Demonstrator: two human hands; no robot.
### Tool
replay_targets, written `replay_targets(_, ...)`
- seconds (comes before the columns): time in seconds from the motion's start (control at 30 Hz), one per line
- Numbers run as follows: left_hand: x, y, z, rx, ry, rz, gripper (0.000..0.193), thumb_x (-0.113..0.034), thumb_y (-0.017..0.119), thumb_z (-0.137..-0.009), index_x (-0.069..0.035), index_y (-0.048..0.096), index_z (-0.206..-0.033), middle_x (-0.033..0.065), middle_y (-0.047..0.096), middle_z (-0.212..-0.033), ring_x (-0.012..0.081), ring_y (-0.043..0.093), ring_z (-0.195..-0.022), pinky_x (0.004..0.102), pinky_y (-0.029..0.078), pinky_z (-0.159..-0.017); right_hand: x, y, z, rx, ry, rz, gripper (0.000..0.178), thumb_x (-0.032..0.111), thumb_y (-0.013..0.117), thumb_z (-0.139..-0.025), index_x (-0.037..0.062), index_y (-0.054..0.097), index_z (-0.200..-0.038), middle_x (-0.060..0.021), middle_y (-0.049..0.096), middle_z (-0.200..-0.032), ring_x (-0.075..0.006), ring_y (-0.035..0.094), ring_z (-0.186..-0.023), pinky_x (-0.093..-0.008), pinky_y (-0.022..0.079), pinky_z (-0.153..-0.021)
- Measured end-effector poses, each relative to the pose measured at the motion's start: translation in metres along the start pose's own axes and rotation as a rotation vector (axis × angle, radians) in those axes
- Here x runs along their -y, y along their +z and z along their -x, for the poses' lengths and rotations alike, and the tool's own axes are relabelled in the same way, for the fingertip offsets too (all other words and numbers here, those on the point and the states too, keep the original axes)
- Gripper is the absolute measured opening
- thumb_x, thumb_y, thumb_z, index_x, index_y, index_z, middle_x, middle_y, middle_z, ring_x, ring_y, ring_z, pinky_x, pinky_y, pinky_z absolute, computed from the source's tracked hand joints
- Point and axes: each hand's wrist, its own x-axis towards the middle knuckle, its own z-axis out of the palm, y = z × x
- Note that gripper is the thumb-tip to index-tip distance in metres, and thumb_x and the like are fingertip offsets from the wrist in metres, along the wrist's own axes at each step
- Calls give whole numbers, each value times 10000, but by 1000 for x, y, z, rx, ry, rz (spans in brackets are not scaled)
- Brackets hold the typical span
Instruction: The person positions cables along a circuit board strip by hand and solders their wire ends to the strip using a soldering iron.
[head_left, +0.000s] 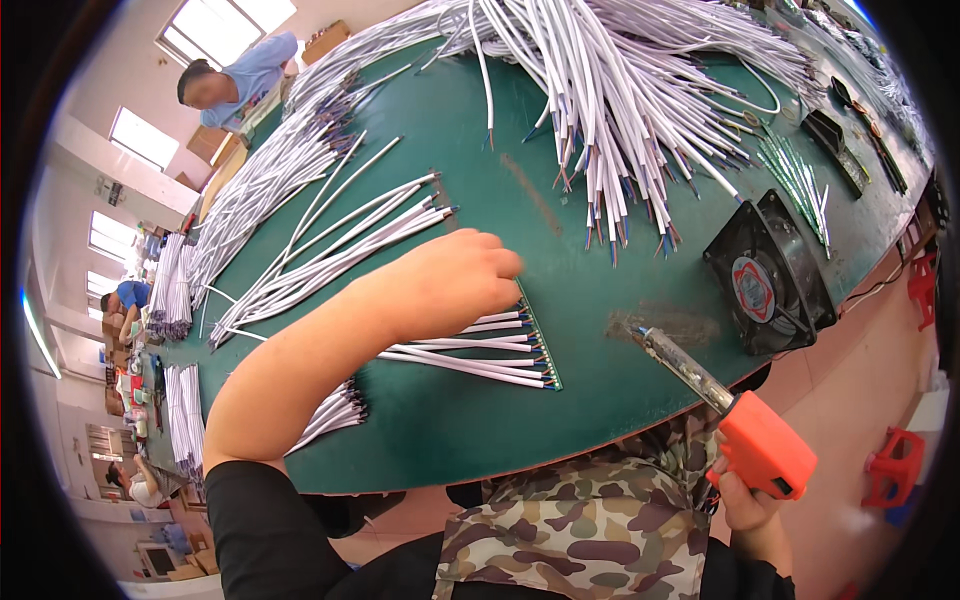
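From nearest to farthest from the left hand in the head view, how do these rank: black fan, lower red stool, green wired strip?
1. Green wired strip: beside the left hand.
2. Black fan: table's right side.
3. Lower red stool: floor, far right.

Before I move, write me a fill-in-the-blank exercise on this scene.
1. Of the left hand and the right hand, the ____ one grips the soldering tool.
2. The cables ending at the thin strip have ____ jackets.
3. The bare top of the table is coloured ____.
4. The frame of the fan is coloured ____.

Missing words: right; white; green; black.
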Motion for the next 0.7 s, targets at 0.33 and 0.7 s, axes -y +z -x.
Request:
replay_targets(0.33,-47,42,27,-233,-435,170,140,-48,658,-853,-55,662,-993,108,624,-954,322,631,-867,423,534,-760,12,8,0,-189,188,44,82,94,718,-765,54,703,-835,-47,698,-761,-237,667,-675,-347,535,-624)
replay_targets(0.7,-52,23,10,-9,-400,-48,138,-35,614,-809,-41,609,-946,111,637,-842,332,649,-786,438,539,-711,11,9,6,-212,210,19,86,111,713,-752,54,698,-814,-35,687,-731,-241,664,-652,-349,532,-604)
